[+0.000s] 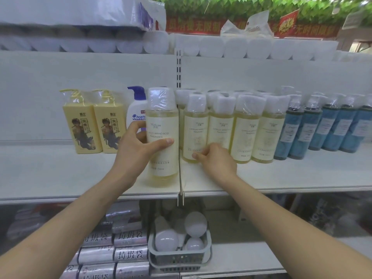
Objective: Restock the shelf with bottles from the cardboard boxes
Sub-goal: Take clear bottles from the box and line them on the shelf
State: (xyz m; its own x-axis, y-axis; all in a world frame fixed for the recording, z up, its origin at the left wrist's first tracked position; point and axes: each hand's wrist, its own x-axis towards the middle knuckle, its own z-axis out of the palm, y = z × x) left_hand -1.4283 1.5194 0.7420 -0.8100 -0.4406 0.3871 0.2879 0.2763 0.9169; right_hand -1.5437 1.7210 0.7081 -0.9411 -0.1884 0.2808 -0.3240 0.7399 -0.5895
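The shelf [60,174] holds a row of pale yellow bottles [243,129] right of its seam. The bottle in hand [161,117] stands upright at the front edge, just left of that seam and forward of the row. The left hand [136,150] is wrapped round its middle (thumb across the label), so it is best placed to push it back. The right hand [215,160] lies curled against the base of the row's leftmost bottle [194,127]; whether it grips, I cannot tell.

The single head camera looks forward and slightly down from close range at a white shelf [60,174], wide-angled.
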